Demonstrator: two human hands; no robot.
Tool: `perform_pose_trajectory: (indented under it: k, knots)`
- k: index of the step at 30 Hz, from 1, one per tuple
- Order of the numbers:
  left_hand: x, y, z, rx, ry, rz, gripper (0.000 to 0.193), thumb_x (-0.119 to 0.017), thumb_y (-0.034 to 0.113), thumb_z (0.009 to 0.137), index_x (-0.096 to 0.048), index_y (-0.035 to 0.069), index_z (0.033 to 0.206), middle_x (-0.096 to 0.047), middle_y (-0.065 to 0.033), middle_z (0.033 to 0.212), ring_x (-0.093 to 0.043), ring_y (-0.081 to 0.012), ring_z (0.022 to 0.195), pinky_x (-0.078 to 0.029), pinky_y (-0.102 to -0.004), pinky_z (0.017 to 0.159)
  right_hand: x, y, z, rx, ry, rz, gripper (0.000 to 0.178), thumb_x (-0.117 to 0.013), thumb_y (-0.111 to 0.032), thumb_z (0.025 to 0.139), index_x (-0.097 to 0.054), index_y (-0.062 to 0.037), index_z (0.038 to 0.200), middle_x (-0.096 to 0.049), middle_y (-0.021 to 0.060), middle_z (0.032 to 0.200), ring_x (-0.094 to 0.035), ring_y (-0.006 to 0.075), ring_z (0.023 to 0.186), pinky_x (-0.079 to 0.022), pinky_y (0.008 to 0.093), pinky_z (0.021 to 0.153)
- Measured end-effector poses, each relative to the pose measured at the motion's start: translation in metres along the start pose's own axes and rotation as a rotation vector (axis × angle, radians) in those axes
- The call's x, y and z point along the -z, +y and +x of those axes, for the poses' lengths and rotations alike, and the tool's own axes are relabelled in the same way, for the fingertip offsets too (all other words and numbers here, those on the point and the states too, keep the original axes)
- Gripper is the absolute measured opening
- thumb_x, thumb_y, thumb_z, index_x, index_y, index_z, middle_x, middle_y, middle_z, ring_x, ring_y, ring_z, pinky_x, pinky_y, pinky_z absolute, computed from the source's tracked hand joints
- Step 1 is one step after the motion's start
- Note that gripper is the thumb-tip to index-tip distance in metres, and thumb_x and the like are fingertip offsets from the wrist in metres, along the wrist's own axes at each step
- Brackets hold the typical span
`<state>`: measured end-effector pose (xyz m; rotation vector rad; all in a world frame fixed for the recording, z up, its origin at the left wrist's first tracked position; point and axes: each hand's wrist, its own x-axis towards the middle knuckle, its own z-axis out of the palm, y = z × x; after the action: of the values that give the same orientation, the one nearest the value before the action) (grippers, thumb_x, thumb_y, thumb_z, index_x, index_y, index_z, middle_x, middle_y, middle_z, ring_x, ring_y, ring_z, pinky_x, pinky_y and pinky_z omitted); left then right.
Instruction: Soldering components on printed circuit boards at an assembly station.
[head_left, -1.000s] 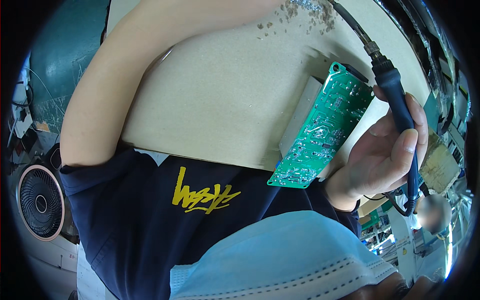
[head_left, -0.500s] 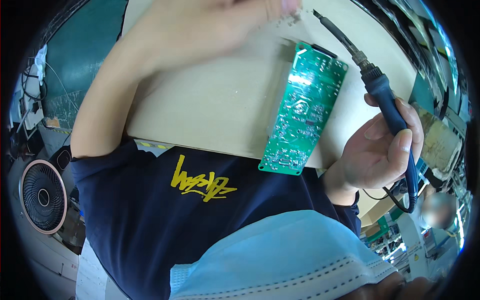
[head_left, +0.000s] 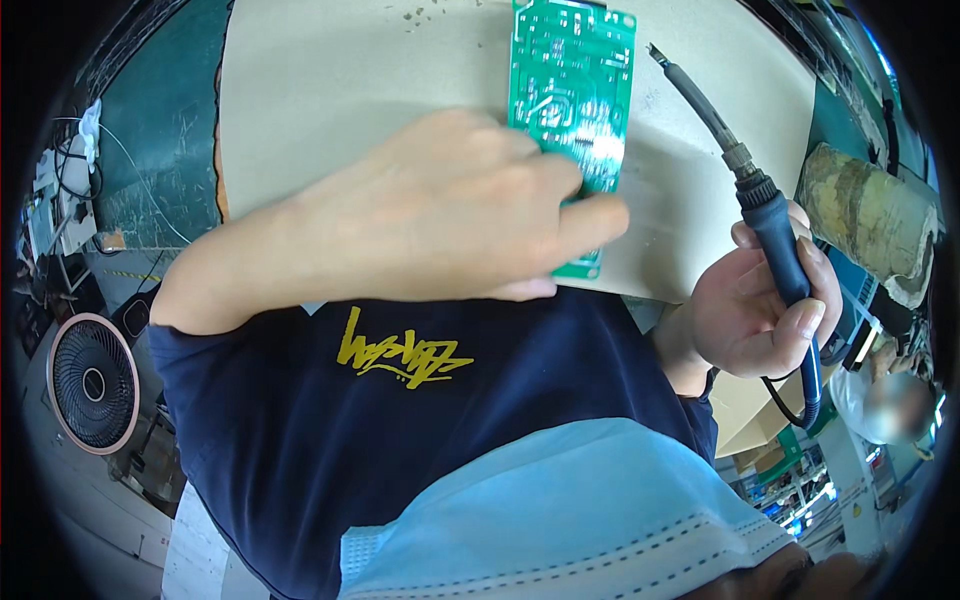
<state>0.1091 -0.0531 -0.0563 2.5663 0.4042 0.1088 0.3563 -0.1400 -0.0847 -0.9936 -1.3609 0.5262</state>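
Observation:
A green circuit board (head_left: 570,90) lies on the beige work surface, its soldered side up and its long side running away from me. My left hand (head_left: 500,215) reaches across the near half of the board, fingers bent around it. That hand hides much of the near half, and its fingertips are partly out of sight. To the right, my right hand (head_left: 765,300) is closed around the dark blue handle of a soldering iron (head_left: 775,240). The iron's metal tip points up and away, to the right of the board and apart from it.
Small crumbs (head_left: 425,14) are scattered on the beige work surface (head_left: 350,80) at the far side. A worn, stained cloth-like roll (head_left: 865,215) lies at the right. Green matting (head_left: 160,130) covers the left, and a round fan (head_left: 93,383) stands lower left. Another person (head_left: 890,405) is at the right.
My left hand has come back from the far side onto the board. The board sits farther from me and straighter. My right hand still holds the soldering iron in nearly the same place.

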Motion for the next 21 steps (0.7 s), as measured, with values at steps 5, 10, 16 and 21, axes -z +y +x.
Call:
perform_pose_trajectory:
  k: [5,10,16,21]
  knots:
    - [0.006,-0.009,0.013,0.037,0.090,-0.049,0.048,-0.080,0.036,0.072,-0.055,0.011,0.105,-0.055,-0.0056,0.080,-0.062,-0.0279,0.073,-0.048,-0.0409,0.062,0.004,0.006,-0.001,0.055,0.023,0.102,0.043,-0.038,-0.034,0.102,-0.057,0.0003,0.120,-0.065,0.0227,0.074,-0.059,0.0274,0.064,-0.040,0.0442,0.077]
    - [0.016,-0.027,0.017,0.185,0.225,-0.188,0.039,-0.076,0.029,0.079,-0.055,0.005,0.102,-0.061,-0.0102,0.085,-0.062,-0.0338,0.074,-0.048,-0.0434,0.064,0.000,0.009,-0.015,0.249,0.134,0.144,0.042,-0.038,-0.034,0.103,-0.057,-0.0003,0.116,-0.062,0.0112,0.076,-0.054,0.0224,0.060,-0.034,0.0433,0.072]
    - [0.005,-0.050,0.018,0.083,0.548,-0.325,0.010,-0.070,0.002,0.084,-0.060,0.003,0.087,-0.054,-0.0041,0.066,-0.050,-0.0146,0.054,-0.036,-0.0286,0.047,-0.001,0.004,-0.023,0.352,0.071,-0.062,0.039,-0.038,-0.035,0.102,-0.059,-0.0024,0.104,-0.046,0.0031,0.065,-0.048,0.0190,0.055,-0.033,0.0428,0.070]
    - [-0.002,-0.054,0.019,0.007,0.662,-0.540,0.012,-0.073,0.001,0.079,-0.062,0.004,0.082,-0.054,-0.0036,0.065,-0.049,-0.0146,0.055,-0.035,-0.0284,0.048,-0.007,0.003,-0.024,0.401,0.033,-0.109,0.038,-0.040,-0.036,0.101,-0.061,-0.0035,0.098,-0.044,0.0018,0.064,-0.047,0.0169,0.053,-0.034,0.0383,0.066]
